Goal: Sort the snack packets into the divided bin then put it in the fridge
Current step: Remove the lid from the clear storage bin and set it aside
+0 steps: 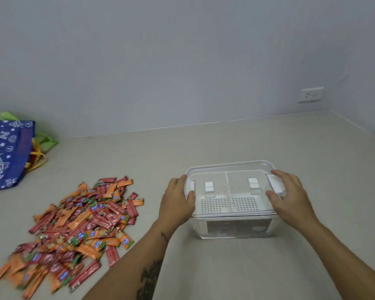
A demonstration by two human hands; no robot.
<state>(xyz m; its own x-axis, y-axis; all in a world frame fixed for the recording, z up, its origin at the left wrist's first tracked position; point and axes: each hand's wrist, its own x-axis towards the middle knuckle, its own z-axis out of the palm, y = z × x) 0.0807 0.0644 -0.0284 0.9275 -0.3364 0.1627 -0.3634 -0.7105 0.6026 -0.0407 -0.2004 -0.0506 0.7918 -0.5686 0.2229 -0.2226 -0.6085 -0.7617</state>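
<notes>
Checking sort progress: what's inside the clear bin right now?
Through the clear lid of the divided bin: a white perforated tray, a centre divider and white clips. No snack packets inside; they lie on the floor. Below the tray, a label hides the contents.

Left arm: bare, enters from the lower edge, angled up and to the right; dark tattoos on the forearm and a smaller one near the wrist. Left hand (178, 202): back toward the camera, fingers curved over the left end of the bin (232, 232), thumb lying across its top corner; grips that end.

Right arm: bare, enters from the lower right corner, angled up and to the left. Right hand (290, 195): back toward the camera, fingers spread and bent over the right end of the bin, thumb reaching inward along the top; grips that end.

Hands roughly level, well apart, the bin between them.
</notes>
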